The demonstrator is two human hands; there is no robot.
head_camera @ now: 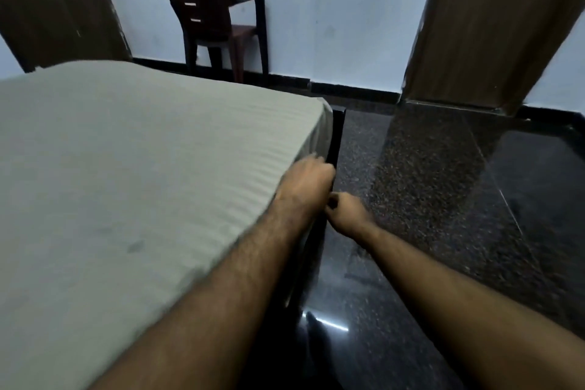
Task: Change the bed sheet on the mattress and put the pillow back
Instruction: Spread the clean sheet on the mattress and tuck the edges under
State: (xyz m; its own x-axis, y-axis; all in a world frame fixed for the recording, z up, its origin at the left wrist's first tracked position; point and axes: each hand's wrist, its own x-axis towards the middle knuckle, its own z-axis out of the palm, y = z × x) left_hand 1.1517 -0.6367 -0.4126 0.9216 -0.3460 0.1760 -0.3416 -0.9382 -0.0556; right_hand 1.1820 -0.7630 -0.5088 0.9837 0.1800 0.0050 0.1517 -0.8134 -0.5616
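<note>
Hands curl at the sheet edge beside the bed frame.

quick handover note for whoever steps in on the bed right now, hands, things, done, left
Left hand: at the mattress side edge, fingers curled down over the sheet; grip itself hidden.
Right hand: lower, beside the dark bed frame, fingers curled; what it holds is unclear.
Done: pale striped sheet lies flat over the mattress top, far corner covered.
Left: finish tucking this side; the pillow is not in view, so find it and put it back.
</note>
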